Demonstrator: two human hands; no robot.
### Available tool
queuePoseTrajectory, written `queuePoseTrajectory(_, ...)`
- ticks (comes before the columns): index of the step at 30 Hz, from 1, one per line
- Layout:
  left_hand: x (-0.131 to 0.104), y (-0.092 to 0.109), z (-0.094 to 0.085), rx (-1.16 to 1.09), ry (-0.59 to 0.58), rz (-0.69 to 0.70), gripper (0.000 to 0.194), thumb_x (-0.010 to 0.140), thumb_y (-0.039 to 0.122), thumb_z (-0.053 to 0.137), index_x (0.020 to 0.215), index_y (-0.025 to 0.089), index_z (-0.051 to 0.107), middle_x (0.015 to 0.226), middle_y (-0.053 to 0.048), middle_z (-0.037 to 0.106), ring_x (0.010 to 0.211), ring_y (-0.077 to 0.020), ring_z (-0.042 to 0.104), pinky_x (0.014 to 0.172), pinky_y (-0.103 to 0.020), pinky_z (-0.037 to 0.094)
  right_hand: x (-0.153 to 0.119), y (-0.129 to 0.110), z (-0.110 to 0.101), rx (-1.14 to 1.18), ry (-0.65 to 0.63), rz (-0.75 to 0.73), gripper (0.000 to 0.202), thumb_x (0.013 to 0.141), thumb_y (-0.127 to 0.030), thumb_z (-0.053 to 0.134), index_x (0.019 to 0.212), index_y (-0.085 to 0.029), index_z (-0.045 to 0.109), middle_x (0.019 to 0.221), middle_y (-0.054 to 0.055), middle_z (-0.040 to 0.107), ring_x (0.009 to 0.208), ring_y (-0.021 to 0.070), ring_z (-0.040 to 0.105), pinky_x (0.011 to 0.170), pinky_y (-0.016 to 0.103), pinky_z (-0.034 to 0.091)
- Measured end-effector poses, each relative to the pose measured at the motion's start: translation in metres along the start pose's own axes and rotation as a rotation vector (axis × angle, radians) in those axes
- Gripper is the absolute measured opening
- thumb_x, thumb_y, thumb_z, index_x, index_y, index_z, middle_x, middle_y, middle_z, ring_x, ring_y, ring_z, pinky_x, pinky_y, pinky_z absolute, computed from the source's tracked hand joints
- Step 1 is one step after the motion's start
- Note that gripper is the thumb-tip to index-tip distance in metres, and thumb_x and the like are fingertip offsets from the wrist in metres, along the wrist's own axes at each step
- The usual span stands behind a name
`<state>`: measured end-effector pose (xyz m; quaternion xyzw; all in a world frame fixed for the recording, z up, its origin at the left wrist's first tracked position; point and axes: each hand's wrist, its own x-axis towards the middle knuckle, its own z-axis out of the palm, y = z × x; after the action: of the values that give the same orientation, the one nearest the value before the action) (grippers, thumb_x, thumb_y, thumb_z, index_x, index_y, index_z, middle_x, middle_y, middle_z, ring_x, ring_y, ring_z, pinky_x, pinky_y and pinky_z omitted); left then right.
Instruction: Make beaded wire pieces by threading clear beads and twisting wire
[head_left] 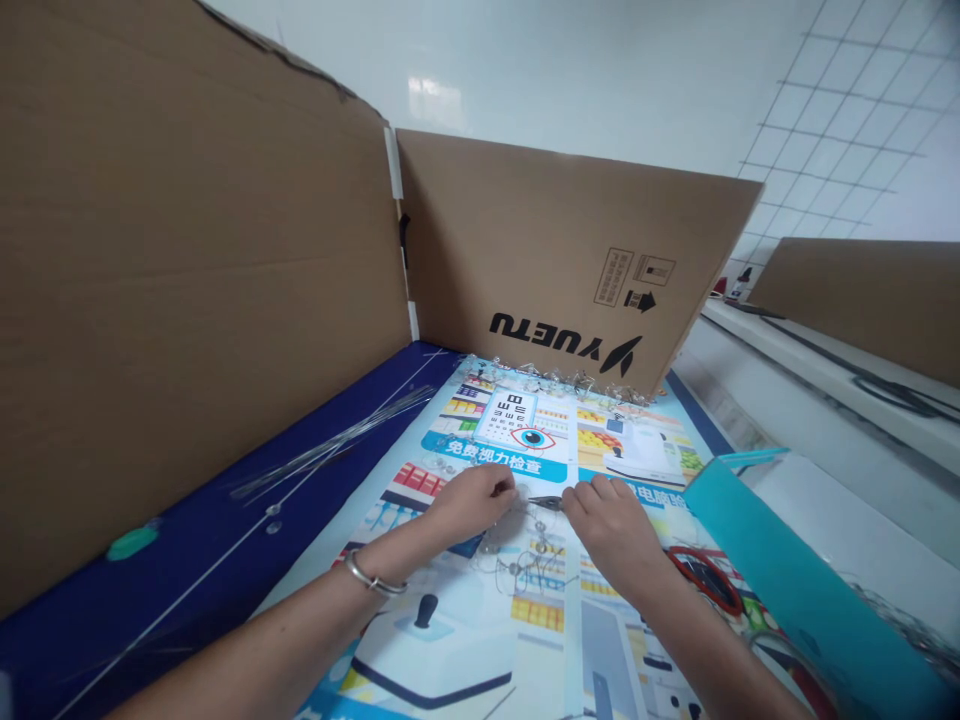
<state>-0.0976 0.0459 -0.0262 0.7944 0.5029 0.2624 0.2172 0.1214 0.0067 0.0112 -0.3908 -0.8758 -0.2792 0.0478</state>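
My right hand (611, 525) is closed around a pair of pliers (546, 502), whose narrow dark jaws point left. Facing those jaws, my left hand (474, 500) has its thumb and fingers pinched together on a thin beaded wire; the exact gripped spot is hidden. Below and between both hands, the clear beads (514, 568) and loops of fine wire hang or lie over the printed sheet (480, 620). A bangle (371, 578) circles my left wrist. Beside my right wrist lies a red-rimmed loop (709, 580), partly covered by the arm.
Cardboard panels (555, 240) stand at the back and left. Along the back panel's foot runs a row of beaded wire pieces (577, 383). Thin clear rods (337, 445) and a green lump (133, 542) lie at left. A turquoise box (802, 580) with wire pieces stands at right.
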Motion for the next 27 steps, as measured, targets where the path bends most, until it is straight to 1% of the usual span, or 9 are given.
queuePoseTrajectory(1,-0.0003,0.0017,-0.0004,-0.018,0.028,0.034,0.010,0.077,0.028,0.051,0.078,0.020,0.058,0.077,-0.001,0.060,0.075,-0.0163,0.053,0.065,-0.025,0.038,-0.0001,-0.0001,0.0009,0.005,0.001,0.006,0.010,0.083,-0.012,0.046,0.087,-0.016,0.053,0.077,0.005,0.050,0.073,0.0183,0.039,0.064,0.033,0.026)
queuePoseTrajectory(4,-0.0008,0.0078,-0.0024,-0.054,0.098,0.162,0.012,0.074,0.024,0.057,0.085,0.021,0.060,0.090,-0.002,0.060,0.090,-0.0181,0.051,0.079,-0.028,0.038,-0.0005,-0.0001,0.0039,0.013,-0.002,0.028,0.008,0.083,-0.013,0.046,0.087,-0.017,0.053,0.077,0.004,0.050,0.074,0.0187,0.040,0.065,0.034,0.026)
queuePoseTrajectory(6,-0.0006,0.0104,-0.0032,-0.063,0.095,0.236,0.010,0.074,0.023,0.058,0.084,0.022,0.061,0.092,-0.001,0.060,0.092,-0.0177,0.051,0.083,-0.029,0.037,-0.0006,0.0003,0.0054,0.014,-0.008,0.034,0.008,0.084,-0.014,0.046,0.086,-0.017,0.053,0.077,0.004,0.050,0.074,0.0189,0.040,0.065,0.034,0.026)
queuePoseTrajectory(8,0.0000,0.0110,-0.0029,-0.061,0.075,0.275,0.006,0.075,0.023,0.059,0.079,0.022,0.062,0.089,-0.001,0.060,0.089,-0.0172,0.051,0.083,-0.029,0.037,-0.0005,0.0006,0.0063,0.014,-0.009,0.036,0.008,0.083,-0.014,0.046,0.086,-0.017,0.053,0.076,0.004,0.050,0.074,0.0189,0.040,0.065,0.033,0.026)
queuePoseTrajectory(13,0.0009,0.0084,0.0031,-0.060,0.076,0.252,0.005,0.075,0.022,0.059,0.071,0.020,0.061,0.079,-0.001,0.061,0.082,-0.0166,0.053,0.079,-0.029,0.039,-0.0007,0.0002,0.0065,0.013,0.012,0.034,0.008,0.083,-0.013,0.046,0.086,-0.017,0.053,0.076,0.004,0.049,0.073,0.0184,0.039,0.065,0.033,0.025)
queuePoseTrajectory(17,0.0003,0.0091,0.0065,-0.078,0.079,0.222,0.006,0.074,0.022,0.058,0.070,0.019,0.060,0.079,-0.002,0.062,0.082,-0.0172,0.054,0.078,-0.029,0.039,-0.0007,-0.0007,0.0057,0.014,0.026,0.029,0.009,0.083,-0.013,0.046,0.084,-0.017,0.053,0.075,0.004,0.049,0.072,0.0180,0.039,0.065,0.033,0.025)
queuePoseTrajectory(21,0.0002,0.0105,0.0055,-0.080,0.068,0.199,0.007,0.074,0.020,0.057,0.068,0.019,0.060,0.078,-0.002,0.062,0.081,-0.0177,0.053,0.078,-0.030,0.039,0.0002,-0.0012,0.0066,0.021,0.051,0.037,0.009,0.084,-0.014,0.045,0.083,-0.017,0.054,0.074,0.004,0.049,0.072,0.0179,0.039,0.065,0.033,0.025)
queuePoseTrajectory(24,0.0002,0.0103,0.0036,-0.100,0.059,0.205,0.009,0.075,0.017,0.054,0.068,0.019,0.060,0.078,-0.002,0.062,0.081,-0.0170,0.053,0.078,-0.028,0.038,0.0005,-0.0011,0.0080,0.041,0.053,0.054,0.009,0.084,-0.018,0.046,0.082,-0.017,0.054,0.074,0.005,0.049,0.075,0.0186,0.039,0.068,0.033,0.026)
queuePoseTrajectory(27,-0.0001,0.0087,0.0026,-0.135,0.035,0.174,0.010,0.075,0.016,0.051,0.069,0.019,0.059,0.078,-0.001,0.061,0.080,-0.0155,0.053,0.074,-0.025,0.039,-0.0004,-0.0005,0.0082,0.071,0.061,0.069,0.011,0.085,-0.021,0.045,0.085,-0.017,0.055,0.076,0.005,0.049,0.078,0.0191,0.040,0.071,0.034,0.026)
